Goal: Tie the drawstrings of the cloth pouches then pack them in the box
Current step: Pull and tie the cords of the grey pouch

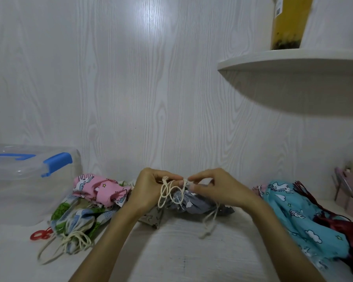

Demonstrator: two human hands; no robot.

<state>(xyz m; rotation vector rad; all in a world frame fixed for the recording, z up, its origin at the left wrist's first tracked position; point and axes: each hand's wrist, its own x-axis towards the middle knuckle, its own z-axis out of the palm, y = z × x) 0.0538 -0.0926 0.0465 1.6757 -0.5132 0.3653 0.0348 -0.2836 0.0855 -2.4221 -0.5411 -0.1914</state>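
Drawstrings (172,192) on the grey pouch (194,202) sit in front of you at the middle of the table (171,251), looped in cream cord above the gathered neck of the cloth. Your left hand (151,190) pinches one side of the loops, the frayed cord end poking up beside its fingers, and your right hand (218,188) pinches the other side close by, so the two hands nearly meet over the knot. It looks like you are midway through tying a bow.

Expect the cord to be thin, soft and light, with little stiffness, so the loops will probably slump if you let go. Grip each loop near its base rather than at the tips, and pull evenly. The pouch itself looks limp and will likely drag along, so steady it at the neck.

To your left lies a pink pouch (98,190) on a green and blue one (77,218) whose strings trail loose, with a red ring-shaped thing (41,234) beside them. The clear box (27,180) with blue clips stands further left, lid on. A teal pouch (293,210) and dark red cloth (340,226) lie to your right.
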